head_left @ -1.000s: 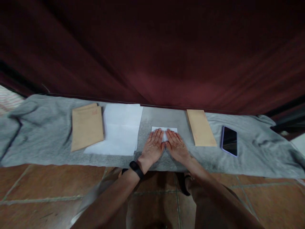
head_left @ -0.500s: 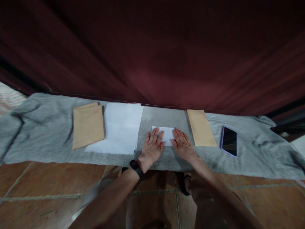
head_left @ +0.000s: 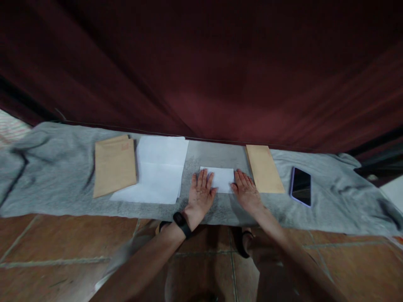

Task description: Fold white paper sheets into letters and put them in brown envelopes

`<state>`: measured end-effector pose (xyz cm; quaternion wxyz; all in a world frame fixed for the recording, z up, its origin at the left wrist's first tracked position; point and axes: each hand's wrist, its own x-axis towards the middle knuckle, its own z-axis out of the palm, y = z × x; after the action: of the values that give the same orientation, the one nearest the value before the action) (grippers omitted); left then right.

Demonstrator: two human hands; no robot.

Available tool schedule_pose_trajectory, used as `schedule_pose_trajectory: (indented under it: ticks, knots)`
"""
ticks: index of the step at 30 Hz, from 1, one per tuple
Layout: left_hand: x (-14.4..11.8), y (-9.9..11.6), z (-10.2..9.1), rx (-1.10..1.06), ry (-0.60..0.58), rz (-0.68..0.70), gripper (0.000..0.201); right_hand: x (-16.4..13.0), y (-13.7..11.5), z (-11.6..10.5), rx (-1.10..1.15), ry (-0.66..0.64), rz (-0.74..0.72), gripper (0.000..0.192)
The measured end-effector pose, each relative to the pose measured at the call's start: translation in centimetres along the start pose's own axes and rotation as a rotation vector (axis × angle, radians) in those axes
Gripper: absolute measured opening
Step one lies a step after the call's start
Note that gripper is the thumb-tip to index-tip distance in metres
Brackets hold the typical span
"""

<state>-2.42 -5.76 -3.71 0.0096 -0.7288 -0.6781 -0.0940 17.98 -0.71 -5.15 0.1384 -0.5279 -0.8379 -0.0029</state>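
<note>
A small folded white paper (head_left: 223,179) lies flat in front of me on the grey cloth (head_left: 217,153). My left hand (head_left: 201,193) rests palm down over its left end, fingers stretched out and apart. At the right end, my right hand (head_left: 246,191) lies flat with its fingertips at the paper's edge, fingers extended. Between the two hands the middle of the paper shows. Just beyond my right hand sits a tan envelope (head_left: 265,168). White sheets (head_left: 159,167) with a crease across them lie to the left of my left hand.
Brown envelopes (head_left: 115,167) overlap the white sheets at the left. Farther right lies a phone (head_left: 301,186) in a purple case. A dark red curtain (head_left: 201,75) hangs behind the cloth-covered surface, and tiled floor (head_left: 78,239) shows below its front edge.
My right hand has slid right along the folded paper to its right end, uncovering more of it. My left hand stays nearly in place.
</note>
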Motion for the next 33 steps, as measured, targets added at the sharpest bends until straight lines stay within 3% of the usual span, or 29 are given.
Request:
schedule_pose_trajectory:
  ticks: [8,14,20,23,28,33]
  knots:
    - [0.0,0.2,-0.1,0.001,-0.019,-0.001,0.06,1.1,-0.5,-1.2,0.109,0.002,0.138,0.045]
    - [0.0,0.3,-0.3,0.008,-0.007,0.026,0.059,2.0,-0.7,-1.6,0.22,-0.144,0.309,0.033]
    - [0.0,0.5,-1.1,0.011,-0.026,0.046,0.059,3.3,-0.1,-1.9,0.403,-0.268,0.391,0.023]
    - [-0.1,0.6,-1.2,0.015,-0.019,0.056,0.059,3.5,-0.2,-2.1,0.537,-0.287,0.43,0.022]
    - [-0.1,0.8,-1.2,-0.003,-0.004,0.084,0.059,3.3,-0.8,-2.4,0.825,-0.214,0.552,0.022]
    - [-0.1,1.4,-1.0,-0.022,0.004,0.141,0.062,3.2,-1.2,-2.3,1.166,-0.31,0.602,0.03]
